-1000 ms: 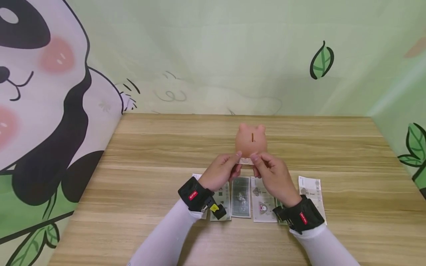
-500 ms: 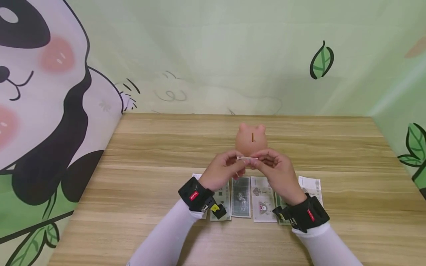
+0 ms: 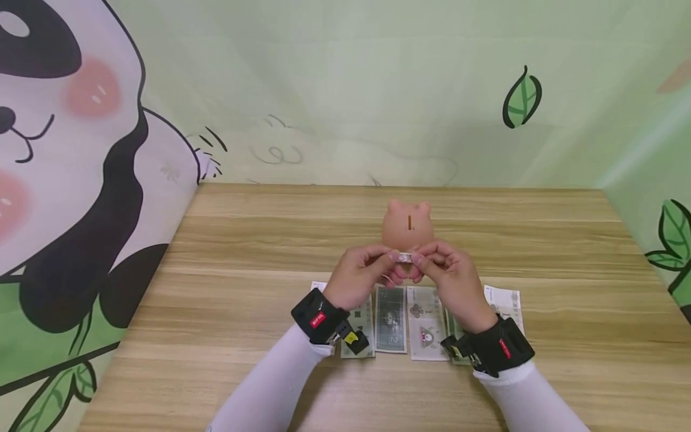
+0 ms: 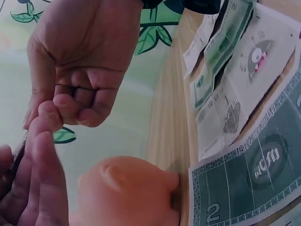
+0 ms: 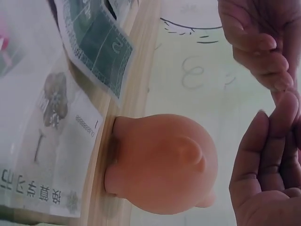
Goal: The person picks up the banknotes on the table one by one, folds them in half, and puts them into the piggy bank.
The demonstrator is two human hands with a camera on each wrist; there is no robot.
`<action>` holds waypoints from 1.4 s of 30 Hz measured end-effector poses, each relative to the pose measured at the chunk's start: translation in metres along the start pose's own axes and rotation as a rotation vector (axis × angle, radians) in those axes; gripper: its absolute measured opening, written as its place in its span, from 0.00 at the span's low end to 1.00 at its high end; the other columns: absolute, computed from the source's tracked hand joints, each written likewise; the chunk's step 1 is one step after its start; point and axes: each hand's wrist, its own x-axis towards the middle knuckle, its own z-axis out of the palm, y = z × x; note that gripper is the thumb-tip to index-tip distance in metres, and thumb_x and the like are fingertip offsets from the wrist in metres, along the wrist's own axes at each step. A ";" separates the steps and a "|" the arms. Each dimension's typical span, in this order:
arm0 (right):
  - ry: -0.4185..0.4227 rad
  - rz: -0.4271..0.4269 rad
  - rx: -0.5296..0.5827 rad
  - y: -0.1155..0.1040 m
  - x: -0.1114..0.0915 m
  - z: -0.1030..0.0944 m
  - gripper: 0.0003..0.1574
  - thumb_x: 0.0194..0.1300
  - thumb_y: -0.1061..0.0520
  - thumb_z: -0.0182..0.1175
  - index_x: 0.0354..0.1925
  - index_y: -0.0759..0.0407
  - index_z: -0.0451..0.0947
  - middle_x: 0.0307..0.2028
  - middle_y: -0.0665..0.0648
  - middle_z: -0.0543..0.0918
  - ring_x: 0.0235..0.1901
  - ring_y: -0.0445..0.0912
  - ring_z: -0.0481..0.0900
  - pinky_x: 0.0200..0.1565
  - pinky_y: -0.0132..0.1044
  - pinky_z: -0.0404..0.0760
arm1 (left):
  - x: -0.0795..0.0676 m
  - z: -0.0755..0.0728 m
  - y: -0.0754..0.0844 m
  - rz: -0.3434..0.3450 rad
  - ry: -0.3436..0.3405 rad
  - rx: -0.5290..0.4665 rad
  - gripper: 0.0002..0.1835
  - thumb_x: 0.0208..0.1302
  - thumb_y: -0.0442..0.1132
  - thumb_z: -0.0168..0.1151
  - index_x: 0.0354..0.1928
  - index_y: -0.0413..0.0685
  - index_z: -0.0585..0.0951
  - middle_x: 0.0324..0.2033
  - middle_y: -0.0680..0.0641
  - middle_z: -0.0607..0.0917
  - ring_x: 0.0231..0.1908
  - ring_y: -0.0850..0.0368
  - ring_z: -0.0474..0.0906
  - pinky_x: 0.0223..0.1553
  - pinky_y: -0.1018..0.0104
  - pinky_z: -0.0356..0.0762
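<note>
Between my two hands is a small folded play banknote, just in front of a piggy bank. My left hand pinches its left end with thumb and fingers. The right end is pinched by my right hand. The orange piggy bank stands upright behind the hands, its slot facing up. In the right wrist view the bank is apart from the fingers. Only a dark edge of the folded note shows in the left wrist view.
Several play banknotes lie in a row below the hands, including a dark green 2 note, a white note and another white note at the right. My wrists partly cover others. The wooden table meets a printed curtain behind.
The note's visible strip has become shorter and looks folded smaller. My fingers have shifted along it, drawing closer together, and the right wrist has swung slightly to the right. The bank stays put.
</note>
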 end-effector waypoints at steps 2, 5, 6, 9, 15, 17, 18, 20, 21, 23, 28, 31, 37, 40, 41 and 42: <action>0.006 0.007 0.006 0.000 0.000 0.000 0.07 0.74 0.66 0.60 0.42 0.73 0.77 0.25 0.45 0.86 0.27 0.39 0.84 0.36 0.34 0.86 | 0.000 0.000 0.000 -0.002 -0.014 -0.016 0.15 0.79 0.37 0.55 0.47 0.30 0.85 0.36 0.34 0.90 0.30 0.61 0.87 0.39 0.60 0.90; -0.007 0.016 0.001 -0.001 0.001 0.000 0.08 0.74 0.66 0.59 0.43 0.75 0.77 0.25 0.45 0.86 0.27 0.40 0.84 0.36 0.35 0.86 | 0.000 -0.002 -0.001 -0.024 -0.024 -0.045 0.16 0.80 0.37 0.54 0.48 0.27 0.83 0.36 0.33 0.90 0.30 0.62 0.87 0.39 0.60 0.90; -0.011 0.023 -0.003 -0.001 0.001 0.000 0.09 0.74 0.65 0.60 0.44 0.75 0.77 0.25 0.46 0.86 0.27 0.40 0.84 0.36 0.35 0.87 | 0.000 -0.002 -0.001 -0.036 -0.024 -0.057 0.17 0.80 0.37 0.53 0.48 0.26 0.83 0.36 0.33 0.90 0.30 0.61 0.87 0.39 0.60 0.90; -0.025 0.051 -0.024 -0.001 0.002 -0.002 0.10 0.75 0.63 0.60 0.45 0.73 0.78 0.26 0.46 0.87 0.29 0.40 0.85 0.39 0.36 0.88 | 0.001 -0.003 -0.003 -0.067 -0.032 -0.078 0.18 0.80 0.38 0.54 0.50 0.26 0.83 0.37 0.33 0.90 0.31 0.59 0.89 0.41 0.58 0.91; 0.017 0.100 -0.058 -0.001 0.005 -0.017 0.12 0.77 0.60 0.59 0.49 0.70 0.77 0.31 0.46 0.88 0.35 0.39 0.87 0.45 0.35 0.89 | 0.001 -0.002 -0.003 -0.050 -0.027 0.081 0.20 0.81 0.47 0.53 0.62 0.42 0.82 0.50 0.40 0.90 0.49 0.44 0.88 0.51 0.53 0.88; 0.053 0.092 -0.117 -0.002 0.006 -0.023 0.14 0.77 0.58 0.60 0.51 0.70 0.78 0.34 0.50 0.90 0.35 0.39 0.87 0.45 0.33 0.88 | 0.000 -0.001 -0.001 -0.027 -0.003 0.210 0.20 0.80 0.48 0.54 0.65 0.48 0.81 0.55 0.43 0.88 0.55 0.45 0.86 0.54 0.54 0.86; 0.071 0.076 -0.162 -0.003 0.007 -0.026 0.15 0.76 0.57 0.61 0.52 0.69 0.80 0.35 0.52 0.90 0.35 0.39 0.88 0.44 0.31 0.88 | 0.000 0.000 -0.001 -0.011 0.013 0.286 0.20 0.80 0.48 0.55 0.66 0.49 0.80 0.57 0.44 0.87 0.57 0.47 0.84 0.56 0.54 0.86; 0.106 0.043 -0.272 -0.005 0.009 -0.030 0.16 0.74 0.55 0.64 0.52 0.66 0.82 0.37 0.57 0.91 0.35 0.38 0.88 0.42 0.28 0.86 | 0.000 0.002 0.000 0.018 0.035 0.429 0.21 0.78 0.48 0.56 0.67 0.50 0.80 0.63 0.47 0.83 0.62 0.49 0.81 0.60 0.53 0.83; 0.124 0.024 -0.328 -0.007 0.010 -0.032 0.16 0.73 0.54 0.65 0.51 0.65 0.84 0.38 0.59 0.91 0.34 0.37 0.87 0.40 0.26 0.85 | 0.000 0.003 0.001 0.038 0.042 0.496 0.22 0.78 0.47 0.57 0.68 0.50 0.79 0.65 0.47 0.81 0.64 0.49 0.79 0.63 0.52 0.81; 0.152 -0.018 -0.424 -0.010 0.012 -0.034 0.15 0.71 0.54 0.68 0.49 0.63 0.85 0.38 0.62 0.91 0.33 0.35 0.86 0.38 0.24 0.83 | 0.001 0.006 0.000 0.071 0.044 0.579 0.23 0.76 0.46 0.58 0.69 0.49 0.78 0.71 0.45 0.76 0.69 0.46 0.74 0.68 0.48 0.76; 0.195 -0.090 -0.544 -0.013 0.018 -0.041 0.11 0.68 0.54 0.71 0.44 0.60 0.87 0.39 0.60 0.90 0.35 0.33 0.83 0.38 0.20 0.80 | 0.004 0.013 -0.002 0.089 0.020 0.717 0.31 0.75 0.47 0.59 0.76 0.50 0.70 0.81 0.45 0.59 0.79 0.40 0.57 0.78 0.43 0.59; 0.208 -0.123 -0.561 -0.014 0.024 -0.042 0.12 0.69 0.55 0.70 0.44 0.62 0.85 0.40 0.61 0.90 0.35 0.31 0.82 0.39 0.18 0.79 | 0.006 0.018 -0.003 0.088 0.002 0.807 0.35 0.75 0.50 0.59 0.79 0.51 0.63 0.83 0.45 0.53 0.81 0.38 0.50 0.80 0.43 0.53; 0.215 -0.177 -0.557 -0.013 0.041 -0.037 0.14 0.69 0.57 0.69 0.48 0.65 0.84 0.36 0.63 0.90 0.31 0.26 0.81 0.36 0.17 0.79 | 0.009 0.026 -0.008 0.071 -0.009 0.948 0.40 0.75 0.54 0.57 0.82 0.55 0.55 0.83 0.45 0.48 0.81 0.36 0.46 0.79 0.41 0.55; 0.217 -0.168 -0.576 -0.014 0.050 -0.032 0.13 0.68 0.57 0.69 0.48 0.64 0.85 0.34 0.63 0.91 0.30 0.31 0.81 0.35 0.18 0.77 | 0.009 0.027 -0.011 0.057 -0.008 0.942 0.40 0.75 0.54 0.56 0.83 0.58 0.54 0.84 0.47 0.46 0.81 0.37 0.46 0.77 0.38 0.58; 0.216 -0.160 -0.581 -0.015 0.053 -0.031 0.13 0.68 0.57 0.68 0.48 0.63 0.85 0.33 0.63 0.90 0.30 0.32 0.81 0.34 0.19 0.77 | 0.009 0.028 -0.011 0.052 -0.009 0.934 0.40 0.75 0.54 0.57 0.83 0.58 0.54 0.84 0.47 0.45 0.81 0.37 0.46 0.77 0.37 0.59; 0.212 -0.149 -0.584 -0.015 0.056 -0.029 0.13 0.68 0.58 0.68 0.48 0.62 0.85 0.33 0.62 0.90 0.30 0.35 0.81 0.34 0.20 0.76 | 0.008 0.028 -0.011 0.047 -0.008 0.929 0.40 0.75 0.54 0.57 0.83 0.59 0.54 0.84 0.48 0.45 0.81 0.37 0.46 0.76 0.36 0.59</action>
